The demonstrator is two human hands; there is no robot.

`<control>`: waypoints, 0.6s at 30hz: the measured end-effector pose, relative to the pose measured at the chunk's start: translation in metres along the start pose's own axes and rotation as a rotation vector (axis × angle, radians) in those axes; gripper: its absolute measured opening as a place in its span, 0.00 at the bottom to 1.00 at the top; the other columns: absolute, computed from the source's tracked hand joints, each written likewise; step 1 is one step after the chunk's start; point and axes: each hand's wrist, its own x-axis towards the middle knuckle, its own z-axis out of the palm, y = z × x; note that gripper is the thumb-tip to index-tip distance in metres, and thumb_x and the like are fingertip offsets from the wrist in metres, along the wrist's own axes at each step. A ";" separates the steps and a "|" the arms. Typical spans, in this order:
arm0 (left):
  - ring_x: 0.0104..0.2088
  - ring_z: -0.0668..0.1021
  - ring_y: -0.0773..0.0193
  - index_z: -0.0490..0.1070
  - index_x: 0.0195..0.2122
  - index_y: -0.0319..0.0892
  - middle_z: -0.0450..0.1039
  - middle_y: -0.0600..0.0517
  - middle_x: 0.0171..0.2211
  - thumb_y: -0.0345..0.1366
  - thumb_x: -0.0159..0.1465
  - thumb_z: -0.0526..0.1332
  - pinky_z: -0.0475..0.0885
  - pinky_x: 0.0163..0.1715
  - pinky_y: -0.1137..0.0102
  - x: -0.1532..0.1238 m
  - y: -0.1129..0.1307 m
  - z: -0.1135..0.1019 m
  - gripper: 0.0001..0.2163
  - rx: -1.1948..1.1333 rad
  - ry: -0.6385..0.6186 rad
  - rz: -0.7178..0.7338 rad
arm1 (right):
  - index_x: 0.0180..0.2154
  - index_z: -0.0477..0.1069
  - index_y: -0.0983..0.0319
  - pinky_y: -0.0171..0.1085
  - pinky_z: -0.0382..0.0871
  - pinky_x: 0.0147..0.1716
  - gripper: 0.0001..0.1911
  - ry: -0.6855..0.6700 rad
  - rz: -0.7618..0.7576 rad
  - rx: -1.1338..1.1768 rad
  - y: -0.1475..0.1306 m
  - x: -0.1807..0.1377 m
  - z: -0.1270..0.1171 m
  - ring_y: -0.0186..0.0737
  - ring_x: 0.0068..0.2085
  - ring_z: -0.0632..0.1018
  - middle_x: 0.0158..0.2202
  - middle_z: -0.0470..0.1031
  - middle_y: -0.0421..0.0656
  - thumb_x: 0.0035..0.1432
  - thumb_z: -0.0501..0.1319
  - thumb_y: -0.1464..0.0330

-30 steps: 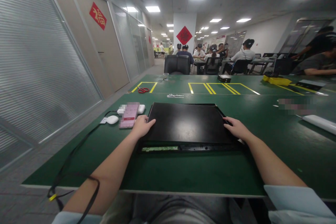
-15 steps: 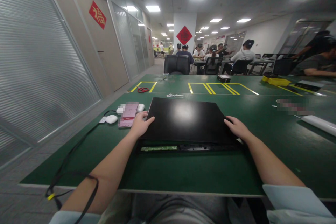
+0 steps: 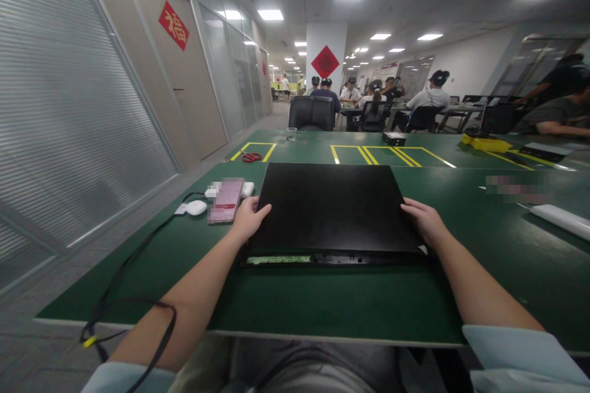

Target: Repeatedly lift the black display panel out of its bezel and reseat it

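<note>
A flat black display panel (image 3: 332,209) is tilted above the green table, its far edge higher than its near edge. Under the near edge shows a dark frame (image 3: 364,259) with a narrow green circuit board (image 3: 279,260) on its left part. My left hand (image 3: 249,219) is closed on the panel's left edge, thumb on top and fingers partly hidden beneath. My right hand (image 3: 424,223) grips the right edge the same way. A small pale tab (image 3: 423,250) shows by the near right corner. The panel's underside is hidden.
Left of the panel lie a phone (image 3: 225,199) and a white plug-like piece (image 3: 196,207) on a black cable (image 3: 138,252). Beyond are red-handled scissors (image 3: 251,158), a clear cup (image 3: 291,133) and a yellow item (image 3: 483,142). A white roll (image 3: 560,221) lies at right. Several people sit behind.
The panel's far edge, chiefly its right corner, has risen and shifted right, and the bright reflection on it is gone. My right hand has moved slightly right; the left has barely moved.
</note>
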 end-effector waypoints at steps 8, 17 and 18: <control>0.47 0.83 0.46 0.78 0.38 0.41 0.84 0.45 0.39 0.47 0.47 0.78 0.76 0.50 0.57 0.002 -0.002 -0.002 0.21 -0.035 -0.007 -0.029 | 0.66 0.69 0.58 0.54 0.73 0.58 0.33 -0.231 -0.096 -0.016 -0.043 -0.032 0.005 0.56 0.55 0.82 0.49 0.84 0.49 0.66 0.47 0.54; 0.45 0.82 0.48 0.78 0.34 0.41 0.83 0.47 0.36 0.47 0.48 0.76 0.76 0.47 0.61 0.000 0.003 -0.003 0.19 0.020 0.008 -0.068 | 0.58 0.74 0.60 0.57 0.68 0.61 0.30 -0.249 0.040 0.107 -0.052 -0.040 0.010 0.59 0.56 0.81 0.46 0.84 0.52 0.62 0.50 0.56; 0.45 0.82 0.48 0.78 0.33 0.41 0.82 0.47 0.36 0.47 0.49 0.76 0.75 0.48 0.61 0.000 0.004 -0.003 0.17 0.063 0.011 -0.059 | 0.57 0.75 0.60 0.56 0.68 0.61 0.29 -0.228 0.026 0.128 -0.051 -0.038 0.008 0.59 0.56 0.81 0.44 0.84 0.52 0.61 0.50 0.56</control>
